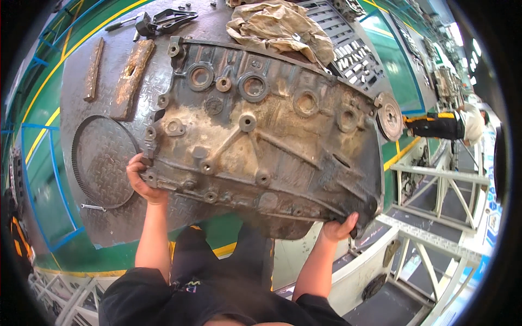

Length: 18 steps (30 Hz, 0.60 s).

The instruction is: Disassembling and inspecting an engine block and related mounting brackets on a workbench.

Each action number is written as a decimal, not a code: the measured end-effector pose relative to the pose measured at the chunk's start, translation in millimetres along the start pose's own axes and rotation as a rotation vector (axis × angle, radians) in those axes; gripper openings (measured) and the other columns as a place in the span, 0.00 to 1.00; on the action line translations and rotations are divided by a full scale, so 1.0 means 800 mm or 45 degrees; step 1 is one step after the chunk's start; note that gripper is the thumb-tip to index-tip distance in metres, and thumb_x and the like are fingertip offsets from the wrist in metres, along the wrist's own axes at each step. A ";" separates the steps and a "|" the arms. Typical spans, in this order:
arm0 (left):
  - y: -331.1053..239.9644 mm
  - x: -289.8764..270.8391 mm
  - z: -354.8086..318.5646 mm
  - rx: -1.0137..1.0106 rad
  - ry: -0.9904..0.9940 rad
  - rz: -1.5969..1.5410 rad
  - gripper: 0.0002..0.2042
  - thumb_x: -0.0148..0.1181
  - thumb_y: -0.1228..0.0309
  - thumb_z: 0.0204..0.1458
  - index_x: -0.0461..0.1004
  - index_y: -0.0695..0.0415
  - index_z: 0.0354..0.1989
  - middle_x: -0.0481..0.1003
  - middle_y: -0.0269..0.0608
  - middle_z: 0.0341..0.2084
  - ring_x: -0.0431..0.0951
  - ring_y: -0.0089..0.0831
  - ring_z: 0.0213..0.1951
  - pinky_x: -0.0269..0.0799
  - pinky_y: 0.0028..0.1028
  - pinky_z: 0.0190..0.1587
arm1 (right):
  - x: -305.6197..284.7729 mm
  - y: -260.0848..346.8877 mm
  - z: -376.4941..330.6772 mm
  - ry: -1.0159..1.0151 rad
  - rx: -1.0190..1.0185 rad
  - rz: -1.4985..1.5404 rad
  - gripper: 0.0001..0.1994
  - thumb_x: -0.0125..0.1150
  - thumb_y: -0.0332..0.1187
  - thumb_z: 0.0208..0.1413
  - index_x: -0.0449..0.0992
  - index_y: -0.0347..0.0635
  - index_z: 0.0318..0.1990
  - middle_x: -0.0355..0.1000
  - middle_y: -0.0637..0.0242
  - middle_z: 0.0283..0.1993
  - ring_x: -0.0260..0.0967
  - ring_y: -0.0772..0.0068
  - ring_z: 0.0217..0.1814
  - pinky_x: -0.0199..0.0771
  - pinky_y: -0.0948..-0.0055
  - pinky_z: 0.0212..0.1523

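A large, dark, oil-stained engine block (217,146) lies on its side across the middle, with round plugs and ribs on its face. My left hand (145,180) is closed round its lower left corner. My right hand (341,227) grips its lower right corner, the thumb showing and the other fingers mostly hidden beneath. A round pulley (389,116) is at the block's right end. Left of the block, close to my left hand, a thin toothed ring (78,157) lies on the bench. A small wrench (93,207) rests below that ring.
The block is over a metal-topped bench (98,228). Two worn wooden strips, a narrow one (94,70) and a wide one (130,81), lie at the left. Behind are black tools (157,23), a crumpled cloth (272,27) and a slotted tray (350,54) of small metal parts. White frames (435,190) stand right; another person (462,124) is beyond.
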<state>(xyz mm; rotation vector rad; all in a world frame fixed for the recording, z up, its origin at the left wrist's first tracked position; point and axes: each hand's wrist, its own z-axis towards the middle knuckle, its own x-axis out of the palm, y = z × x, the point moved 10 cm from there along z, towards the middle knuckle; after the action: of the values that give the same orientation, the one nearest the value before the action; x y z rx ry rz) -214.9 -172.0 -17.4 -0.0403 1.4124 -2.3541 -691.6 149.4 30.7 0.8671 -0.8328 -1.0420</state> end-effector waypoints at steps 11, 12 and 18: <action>0.006 0.006 -0.031 -0.175 -0.259 -0.219 0.12 0.43 0.61 0.51 0.60 0.58 0.29 0.69 0.47 0.33 0.71 0.36 0.39 0.69 0.38 0.51 | 0.079 -0.045 0.084 0.405 0.330 0.333 0.27 0.51 0.42 0.59 0.66 0.32 0.61 0.65 0.52 0.65 0.64 0.52 0.66 0.62 0.54 0.67; -0.002 0.014 -0.039 -0.053 -0.265 -0.479 0.12 0.43 0.61 0.51 0.61 0.59 0.29 0.69 0.47 0.34 0.72 0.37 0.39 0.72 0.39 0.51 | 0.092 -0.061 0.102 0.476 0.304 0.329 0.24 0.49 0.41 0.62 0.68 0.31 0.60 0.66 0.51 0.64 0.64 0.52 0.66 0.64 0.54 0.66; -0.045 0.043 -0.070 -0.054 -0.672 0.325 0.19 0.44 0.53 0.53 0.62 0.59 0.30 0.67 0.45 0.30 0.68 0.40 0.38 0.65 0.43 0.47 | 0.235 -0.113 0.216 0.665 -1.038 -0.730 0.14 0.47 0.26 0.63 0.73 0.30 0.52 0.74 0.45 0.53 0.75 0.46 0.53 0.78 0.58 0.54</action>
<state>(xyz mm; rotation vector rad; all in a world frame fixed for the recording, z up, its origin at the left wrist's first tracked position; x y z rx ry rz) -270.9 -121.8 -19.9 -0.4329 1.1273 -1.9148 -825.0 -85.3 52.2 0.6131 0.3191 -1.4083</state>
